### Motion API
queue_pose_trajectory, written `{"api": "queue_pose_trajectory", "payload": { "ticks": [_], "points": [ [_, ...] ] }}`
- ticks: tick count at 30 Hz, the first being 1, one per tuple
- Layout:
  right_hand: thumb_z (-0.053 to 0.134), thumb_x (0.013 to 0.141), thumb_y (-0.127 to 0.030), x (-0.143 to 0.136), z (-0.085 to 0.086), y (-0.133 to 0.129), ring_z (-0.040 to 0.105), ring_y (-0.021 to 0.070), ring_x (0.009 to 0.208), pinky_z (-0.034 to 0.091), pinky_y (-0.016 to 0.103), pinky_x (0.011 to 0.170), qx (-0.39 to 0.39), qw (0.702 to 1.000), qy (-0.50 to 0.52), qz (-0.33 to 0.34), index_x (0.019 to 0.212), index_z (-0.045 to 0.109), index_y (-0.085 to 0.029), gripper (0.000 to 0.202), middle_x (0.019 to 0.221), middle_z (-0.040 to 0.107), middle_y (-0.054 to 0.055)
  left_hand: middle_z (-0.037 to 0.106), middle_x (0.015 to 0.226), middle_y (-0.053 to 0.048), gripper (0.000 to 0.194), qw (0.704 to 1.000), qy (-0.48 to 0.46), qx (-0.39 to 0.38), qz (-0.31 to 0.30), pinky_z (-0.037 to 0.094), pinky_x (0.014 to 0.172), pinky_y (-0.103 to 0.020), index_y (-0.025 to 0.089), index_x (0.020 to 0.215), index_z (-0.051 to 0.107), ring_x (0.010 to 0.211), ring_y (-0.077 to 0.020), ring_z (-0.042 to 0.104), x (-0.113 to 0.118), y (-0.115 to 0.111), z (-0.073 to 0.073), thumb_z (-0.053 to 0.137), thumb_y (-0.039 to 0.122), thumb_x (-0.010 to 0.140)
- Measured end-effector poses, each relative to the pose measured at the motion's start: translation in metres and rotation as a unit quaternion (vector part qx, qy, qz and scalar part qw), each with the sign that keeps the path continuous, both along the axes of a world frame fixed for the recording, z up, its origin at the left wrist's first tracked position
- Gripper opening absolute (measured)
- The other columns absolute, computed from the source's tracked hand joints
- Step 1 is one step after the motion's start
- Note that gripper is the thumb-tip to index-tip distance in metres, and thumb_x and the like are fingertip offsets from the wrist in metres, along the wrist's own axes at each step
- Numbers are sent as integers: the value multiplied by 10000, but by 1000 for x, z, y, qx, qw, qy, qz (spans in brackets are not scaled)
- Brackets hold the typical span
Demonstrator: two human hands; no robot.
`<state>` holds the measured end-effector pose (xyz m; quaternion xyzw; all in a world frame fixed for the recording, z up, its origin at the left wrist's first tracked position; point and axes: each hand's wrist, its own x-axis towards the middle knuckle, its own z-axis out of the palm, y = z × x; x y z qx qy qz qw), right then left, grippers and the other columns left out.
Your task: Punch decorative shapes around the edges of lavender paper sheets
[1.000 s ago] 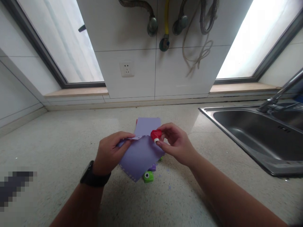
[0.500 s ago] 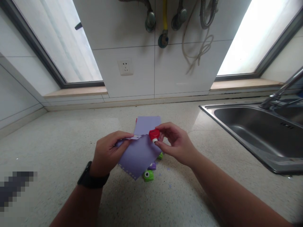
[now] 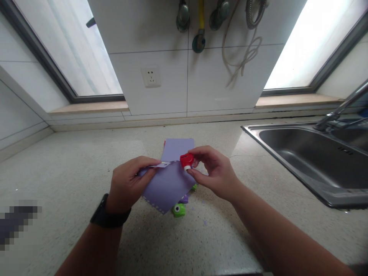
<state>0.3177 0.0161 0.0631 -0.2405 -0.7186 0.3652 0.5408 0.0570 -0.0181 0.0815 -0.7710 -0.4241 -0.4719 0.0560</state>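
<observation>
My left hand (image 3: pixel 131 183) pinches the left side of a purple sheet (image 3: pixel 166 188), whose lower edge shows a row of small punched holes. Between finger and thumb of my right hand (image 3: pixel 214 170) is a red punch (image 3: pixel 186 161) with a white part, placed at the sheet's upper right edge. Behind lies another purple sheet (image 3: pixel 179 147) on the counter, a bit of red at its left side. Below the held sheet sit a green punch (image 3: pixel 179 210) and a purple punch (image 3: pixel 184 199); a second green one (image 3: pixel 194 187) is mostly hidden.
A steel sink (image 3: pixel 313 157) with a faucet (image 3: pixel 330 117) is set in the counter (image 3: pixel 71 165) at the right. The tiled wall behind carries a socket (image 3: pixel 151 76), valves and hoses. Small purple paper bits lie right of the punches.
The view has shifted slightly, so the wall and counter appear a little higher. Both hands keep their holds on the sheet and the red punch.
</observation>
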Motion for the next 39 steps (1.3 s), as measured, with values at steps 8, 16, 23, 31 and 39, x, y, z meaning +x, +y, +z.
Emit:
{"api": "queue_pose_trajectory", "payload": {
  "ticks": [8,16,23,31,39],
  "points": [
    [818,840,-251,0,2,0,646,184,844,571,366,790,31,998,-58,-25,1196,684,-237,380,984,718,50,823,915,14,212,1000,-5,5,-8,607,771,-241,251,982,788,810,-147,773,-1,-1,-2,652,105,910],
    [808,850,-237,3,5,-2,705,219,1032,584,410,947,61,995,-82,-11,1202,678,-255,375,1128,734,68,827,916,-1,208,999,3,-14,-37,610,757,-265,253,994,788,799,-153,773,-2,-3,1,645,122,918],
    [781,836,-149,1,6,-7,748,208,1056,621,392,969,2,995,-42,88,1201,623,-251,411,1190,738,83,828,927,1,229,997,1,-17,-78,607,750,-255,259,1006,785,794,-144,774,-3,-3,1,655,95,912],
    [791,797,-185,3,9,-8,742,211,1006,622,367,914,14,991,-111,77,1250,654,-232,476,1155,751,86,824,923,9,247,995,12,-1,-101,604,736,-244,264,1015,769,785,-137,773,-1,-4,4,660,70,907],
    [792,788,-183,2,11,-6,740,222,1005,611,372,910,45,987,-132,74,1185,717,-236,407,1123,762,80,829,914,7,230,994,22,1,-103,615,718,-251,273,1008,760,772,-143,781,1,-6,7,655,93,911]
  ]
}}
